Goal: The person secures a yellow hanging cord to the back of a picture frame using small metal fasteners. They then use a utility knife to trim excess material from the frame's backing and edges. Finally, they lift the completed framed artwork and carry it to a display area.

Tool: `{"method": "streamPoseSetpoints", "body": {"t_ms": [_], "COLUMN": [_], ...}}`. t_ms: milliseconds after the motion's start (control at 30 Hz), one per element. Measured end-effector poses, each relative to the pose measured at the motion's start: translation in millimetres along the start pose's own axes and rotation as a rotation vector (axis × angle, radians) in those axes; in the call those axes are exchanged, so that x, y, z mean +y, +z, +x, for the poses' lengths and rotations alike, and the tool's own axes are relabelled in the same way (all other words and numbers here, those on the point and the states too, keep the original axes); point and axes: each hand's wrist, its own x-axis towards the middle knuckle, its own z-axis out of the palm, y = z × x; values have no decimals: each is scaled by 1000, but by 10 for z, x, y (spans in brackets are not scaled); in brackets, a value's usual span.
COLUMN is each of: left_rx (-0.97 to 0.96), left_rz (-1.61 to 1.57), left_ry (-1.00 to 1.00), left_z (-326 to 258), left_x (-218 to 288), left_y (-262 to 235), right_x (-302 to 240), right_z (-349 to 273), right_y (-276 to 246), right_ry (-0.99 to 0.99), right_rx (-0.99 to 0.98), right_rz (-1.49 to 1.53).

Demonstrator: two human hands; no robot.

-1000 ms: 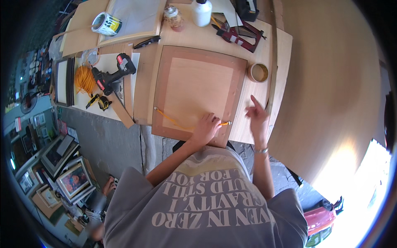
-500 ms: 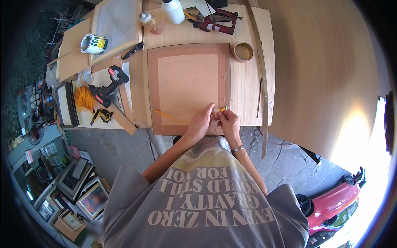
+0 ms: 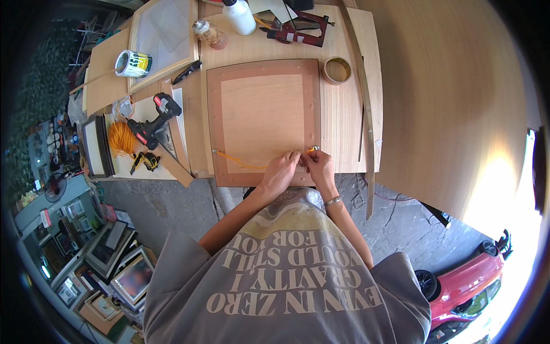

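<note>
A wooden picture frame (image 3: 262,117) lies face down on the workbench (image 3: 344,132). An orange cord (image 3: 240,162) runs across its lower part from a small fitting at the left side toward the right side. My left hand (image 3: 281,172) and my right hand (image 3: 318,166) are close together at the frame's lower right, and both pinch the cord near its right end (image 3: 312,149). The fingertips hide the cord between the two hands.
On the bench: a black and red cordless drill (image 3: 153,119), a bundle of orange cord (image 3: 120,137), a tape roll (image 3: 337,69), a white bottle (image 3: 239,14), a red clamp (image 3: 298,35), a tin can (image 3: 133,63), a long wood strip (image 3: 365,109). Framed pictures (image 3: 117,258) on the floor at left.
My right hand came in from the bench at the frame's right edge and joined my left hand on the cord. Both hands now sit together at the frame's lower right.
</note>
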Motion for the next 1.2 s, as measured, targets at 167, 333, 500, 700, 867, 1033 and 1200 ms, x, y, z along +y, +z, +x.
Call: {"method": "streamPoseSetpoints", "body": {"t_ms": [167,333,500,700,867,1033,1200], "left_rx": [-16,-235,-402,-244,-94,44,-64], "left_rz": [-149,-396,-726,-608,-233,-207,-550], "left_ry": [-191,-421,-601,-585,-358,-226,-444], "left_z": [146,337,443,393,263,189,136], "left_x": [-80,-213,-237,-180,-66,1,-112], "left_y": [49,-31,-131,-214,-212,-122,-64], "right_x": [15,68,23,-175,-166,-14,140], "right_z": [-47,-39,-44,-242,-364,-289,-259], "right_y": [0,35,76,79,174,354,439], "right_ry": [73,95,70,90,225,310,337], "right_rx": [0,16,64,91,120,160,75], "right_rz": [108,107,81,-70,239,808,1156]}}
